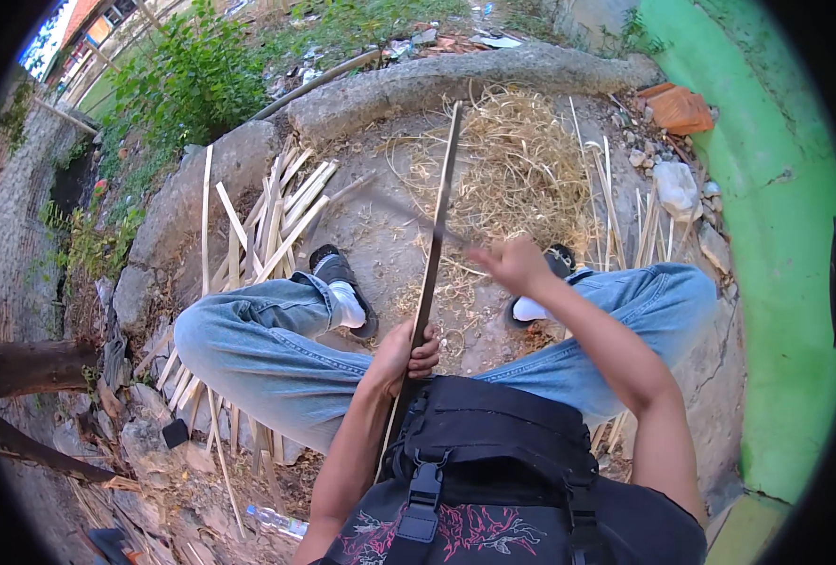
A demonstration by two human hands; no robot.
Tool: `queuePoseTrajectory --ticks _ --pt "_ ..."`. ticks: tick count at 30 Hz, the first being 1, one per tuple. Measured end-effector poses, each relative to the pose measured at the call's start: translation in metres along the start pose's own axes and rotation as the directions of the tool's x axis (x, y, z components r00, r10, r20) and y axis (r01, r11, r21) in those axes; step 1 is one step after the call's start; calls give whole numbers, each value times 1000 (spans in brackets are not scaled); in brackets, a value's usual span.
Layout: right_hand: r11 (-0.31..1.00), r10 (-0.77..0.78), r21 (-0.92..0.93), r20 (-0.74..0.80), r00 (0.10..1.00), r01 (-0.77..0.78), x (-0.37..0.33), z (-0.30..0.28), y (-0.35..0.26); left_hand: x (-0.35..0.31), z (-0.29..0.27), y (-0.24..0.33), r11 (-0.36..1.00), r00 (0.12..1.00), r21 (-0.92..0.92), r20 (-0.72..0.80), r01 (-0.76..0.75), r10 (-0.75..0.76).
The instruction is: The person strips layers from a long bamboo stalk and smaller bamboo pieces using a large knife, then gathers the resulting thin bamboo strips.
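A long, narrow bamboo strip (448,160), dark on its face and pale along the edge, slants up and away from my lap between my knees. Wrapped round its lower part are the fingers of my left hand (408,356), close to the black bag at my waist. My right hand (514,266) is closed on the handle of a knife (404,209). The blade, smeared by motion, crosses the strip above the left hand and points to the far left. Whether its edge touches the strip I cannot tell.
Pale split strips (272,221) lie heaped beyond my left knee. Curled shavings (526,165) form a pile ahead, before a low stone kerb (437,87). A green wall (776,235) bounds the right side. A plastic bottle (276,520) lies at lower left.
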State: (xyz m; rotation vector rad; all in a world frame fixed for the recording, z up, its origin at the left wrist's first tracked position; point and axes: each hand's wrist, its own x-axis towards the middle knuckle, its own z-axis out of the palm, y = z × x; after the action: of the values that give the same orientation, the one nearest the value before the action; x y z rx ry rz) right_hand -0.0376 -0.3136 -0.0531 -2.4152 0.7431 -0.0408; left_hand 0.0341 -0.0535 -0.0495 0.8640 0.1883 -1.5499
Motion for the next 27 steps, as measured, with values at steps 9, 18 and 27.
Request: queuePoseTrajectory --ticks 9,18,27 --pt "946 322 51 -12 947 -321 21 -11 27 -2 5 -5 997 997 33 28 64 -65" --pt "392 704 744 137 697 -542 39 -5 73 -6 8 1 966 994 239 -19 -100 108" --pt "513 559 766 44 828 -387 14 -11 28 -13 16 1 754 890 626 -208 -198 406"
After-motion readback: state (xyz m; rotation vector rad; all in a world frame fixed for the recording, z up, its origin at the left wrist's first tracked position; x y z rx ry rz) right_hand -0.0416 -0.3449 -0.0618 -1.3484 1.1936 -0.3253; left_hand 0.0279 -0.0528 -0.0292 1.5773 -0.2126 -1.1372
